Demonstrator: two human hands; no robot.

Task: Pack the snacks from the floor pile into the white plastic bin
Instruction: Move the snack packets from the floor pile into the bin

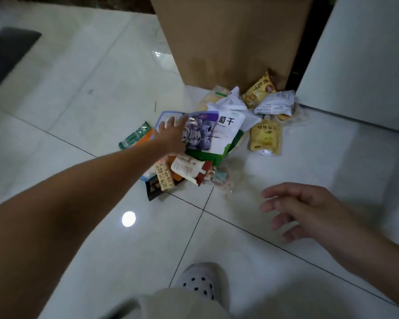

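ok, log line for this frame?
phase: picking from pile | left hand: grip on blueberry pouch atop snack pile | right hand: open, empty, above floor | bin: not in view

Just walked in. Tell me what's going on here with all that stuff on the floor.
A person is standing over a pile of snack packets on the tiled floor, beside a cardboard box. The left hand is reaching down onto the big blueberry-print pouch at the top of the pile, fingers on it but not clearly gripping yet. The right hand hangs open and empty above the floor. The white plastic bin isn't identifiable in this view, so nothing shows as packed.
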